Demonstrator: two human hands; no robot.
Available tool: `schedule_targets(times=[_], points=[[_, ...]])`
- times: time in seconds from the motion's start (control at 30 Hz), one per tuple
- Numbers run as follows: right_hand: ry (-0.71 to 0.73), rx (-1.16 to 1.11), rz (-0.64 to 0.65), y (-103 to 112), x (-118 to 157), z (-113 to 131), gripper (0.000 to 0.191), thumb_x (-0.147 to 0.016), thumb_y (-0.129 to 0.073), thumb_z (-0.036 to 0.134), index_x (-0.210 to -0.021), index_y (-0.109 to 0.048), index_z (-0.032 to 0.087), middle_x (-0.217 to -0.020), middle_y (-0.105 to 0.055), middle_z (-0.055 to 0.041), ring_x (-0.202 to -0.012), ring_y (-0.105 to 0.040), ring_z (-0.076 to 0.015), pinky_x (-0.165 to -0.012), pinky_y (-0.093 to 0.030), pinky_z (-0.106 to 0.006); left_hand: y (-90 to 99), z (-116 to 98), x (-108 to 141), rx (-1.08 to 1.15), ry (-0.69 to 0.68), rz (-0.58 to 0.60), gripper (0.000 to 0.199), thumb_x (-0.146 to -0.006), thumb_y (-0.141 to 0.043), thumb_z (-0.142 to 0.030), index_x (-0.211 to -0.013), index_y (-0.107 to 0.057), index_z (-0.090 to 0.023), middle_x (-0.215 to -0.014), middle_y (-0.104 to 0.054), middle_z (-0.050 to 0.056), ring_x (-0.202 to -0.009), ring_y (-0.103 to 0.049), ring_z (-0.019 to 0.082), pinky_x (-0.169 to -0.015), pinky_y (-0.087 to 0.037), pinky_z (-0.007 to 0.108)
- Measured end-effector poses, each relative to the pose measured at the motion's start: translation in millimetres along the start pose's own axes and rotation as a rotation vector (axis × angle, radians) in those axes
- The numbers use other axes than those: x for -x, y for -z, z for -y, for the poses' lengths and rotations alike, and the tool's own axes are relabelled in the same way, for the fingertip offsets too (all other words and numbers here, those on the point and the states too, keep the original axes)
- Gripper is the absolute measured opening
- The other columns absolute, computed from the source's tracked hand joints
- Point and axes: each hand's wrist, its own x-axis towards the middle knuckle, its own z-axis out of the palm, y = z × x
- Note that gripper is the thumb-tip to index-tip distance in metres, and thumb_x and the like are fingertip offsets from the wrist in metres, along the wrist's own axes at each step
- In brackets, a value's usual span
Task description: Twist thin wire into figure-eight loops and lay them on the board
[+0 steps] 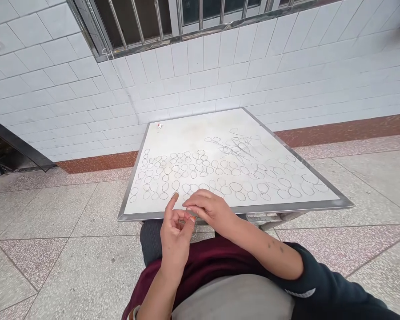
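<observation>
Thin wire loops [240,195], many of them figure-eight shaped, lie in rows on the white tabletop [186,131]. Behind them is a tangle of loose wire pieces [238,146]. Close to the table's front edge, my left hand [176,238] pinches a thin wire loop [196,229] between thumb and fingers, with a small orange spot at the thumb tip. My right hand [213,211] is just above and to the right, its thumb and fingers closed near the same wire. Whatever lies between its fingertips is too small to make out.
A small white and red object [159,126] sits at the table's back left corner. The grey metal rim [240,209] runs along the front, above my legs. Behind the table stands a white tiled wall [200,82] with a barred window [146,22].
</observation>
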Motion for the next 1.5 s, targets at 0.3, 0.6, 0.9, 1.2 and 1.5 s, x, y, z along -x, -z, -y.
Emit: schedule_targets(times=[0.3,0.6,0.9,1.2,1.5], points=[[-0.011,-0.052,0.077,9,0,-1,0.013,-0.093,-0.057,0.021,-0.095,-0.070,0.021,-0.087,-0.066,-0.0041,-0.074,-0.062,-0.0135,-0.065,-0.049,-0.025,3.0,1,4,0.113,0.005,0.106,0.064,-0.082,-0.068,-0.024,-0.141,-0.042,-0.027,-0.075,-0.056,-0.004,-0.064,-0.050,0.011,-0.064,-0.046,0.024],[-0.174,-0.025,0.074,7,4,9,0.013,-0.092,-0.056,0.012,-0.086,-0.064,0.020,-0.081,-0.062,-0.0013,-0.077,-0.058,-0.0140,-0.068,-0.046,-0.025,3.7,-7,6,0.036,-0.002,0.160,0.063,-0.085,-0.065,-0.021,-0.142,-0.040,-0.032,-0.077,-0.056,-0.005,-0.063,-0.050,0.009,-0.063,-0.043,0.023],[-0.050,-0.088,0.196,12,4,6,0.022,-0.098,-0.043,0.017,-0.104,-0.064,0.021,-0.092,-0.057,-0.0052,-0.085,-0.056,-0.0157,-0.073,-0.048,-0.028,4.0,-9,5,0.114,0.079,0.167,0.072,-0.081,-0.067,-0.020,-0.145,-0.036,-0.027,-0.073,-0.057,-0.005,-0.064,-0.052,0.010,-0.065,-0.048,0.025],[0.035,-0.169,0.593,48,-22,14,0.021,-0.099,-0.044,0.017,-0.100,-0.064,0.018,-0.095,-0.056,-0.0045,-0.090,-0.055,-0.0141,-0.082,-0.045,-0.028,6.6,-18,9,0.195,0.145,0.188,0.082,-0.075,-0.073,-0.018,-0.147,-0.035,-0.025,-0.070,-0.058,-0.005,-0.060,-0.052,0.010,-0.058,-0.051,0.024],[0.067,-0.181,0.660,51,-24,20,0.026,-0.098,-0.038,0.012,-0.089,-0.062,0.019,-0.095,-0.053,-0.0033,-0.087,-0.053,-0.0135,-0.079,-0.046,-0.028,9.8,-13,9,0.278,0.202,0.284,0.078,-0.072,-0.077,-0.017,-0.142,-0.043,-0.023,-0.069,-0.059,-0.003,-0.066,-0.055,0.012,-0.058,-0.050,0.023]])
